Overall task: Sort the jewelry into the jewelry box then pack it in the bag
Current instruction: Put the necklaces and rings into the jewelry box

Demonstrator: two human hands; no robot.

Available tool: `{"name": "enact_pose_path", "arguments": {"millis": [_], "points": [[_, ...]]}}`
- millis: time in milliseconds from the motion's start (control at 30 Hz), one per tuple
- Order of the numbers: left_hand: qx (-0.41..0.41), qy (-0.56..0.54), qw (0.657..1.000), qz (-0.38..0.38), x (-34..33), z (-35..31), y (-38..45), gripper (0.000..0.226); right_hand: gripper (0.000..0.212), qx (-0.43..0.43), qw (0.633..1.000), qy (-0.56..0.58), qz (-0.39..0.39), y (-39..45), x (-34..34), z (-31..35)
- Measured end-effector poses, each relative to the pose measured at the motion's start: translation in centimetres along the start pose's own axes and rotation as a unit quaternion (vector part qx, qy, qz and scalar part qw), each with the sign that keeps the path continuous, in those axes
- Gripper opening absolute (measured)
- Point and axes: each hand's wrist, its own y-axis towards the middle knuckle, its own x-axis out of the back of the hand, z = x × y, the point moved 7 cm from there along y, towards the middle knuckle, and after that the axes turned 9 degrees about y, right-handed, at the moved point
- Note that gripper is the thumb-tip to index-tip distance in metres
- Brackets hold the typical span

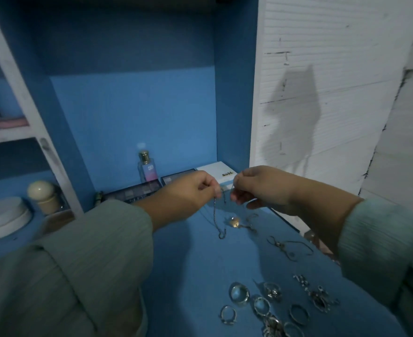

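Note:
My left hand (188,193) and my right hand (256,186) are raised above the blue shelf (188,276), fingertips nearly meeting. Each pinches one end of a thin silver chain (216,215) whose loop hangs down between them to just above the shelf. A gold pendant piece (234,222) lies below the hands. Farther right lies a hooked silver necklace (288,248). Several silver rings (239,293) and a beaded silver piece (317,293) are spread at the near edge. No jewelry box or bag is in view.
At the back of the blue alcove stand a perfume bottle (147,170), dark eyeshadow palettes (137,190) and a white box marked NUDE (216,170). The left shelf holds a cream jar (41,195) and a white round container (3,217). A white wall (322,93) closes the right.

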Motion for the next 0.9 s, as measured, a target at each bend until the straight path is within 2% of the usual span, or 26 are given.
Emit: {"name": "enact_pose_path", "arguments": {"millis": [100, 267, 433, 700, 867, 900], "points": [[0.0, -0.048, 0.999, -0.013, 1.6, -1.2, -1.2, 0.02, 0.019, 0.016, 0.998, 0.058, -0.004, -1.1, -0.5, 1.9], [-0.029, -0.043, 0.998, -0.037, 4.7, -3.3, -4.1, 0.017, 0.017, 0.042, 0.991, 0.126, 0.007, -3.7, -1.7, 5.0], [-0.056, -0.045, 0.994, -0.082, 7.7, -5.8, -7.3, 0.019, 0.013, 0.07, 0.988, 0.137, 0.008, -6.5, -3.2, 8.2], [-0.017, -0.05, 0.982, -0.181, 11.1, -7.4, -11.5, 0.016, 0.019, 0.082, 0.987, 0.135, 0.009, -10.7, -5.3, 12.6], [0.009, -0.088, 0.984, -0.155, 10.8, -7.6, -13.9, 0.004, 0.02, 0.11, 0.989, 0.095, 0.013, -13.4, -6.4, 14.9], [0.01, -0.088, 0.986, -0.142, 10.8, -7.7, -14.4, 0.007, 0.021, 0.115, 0.99, 0.079, 0.008, -13.9, -6.5, 15.2]]}}
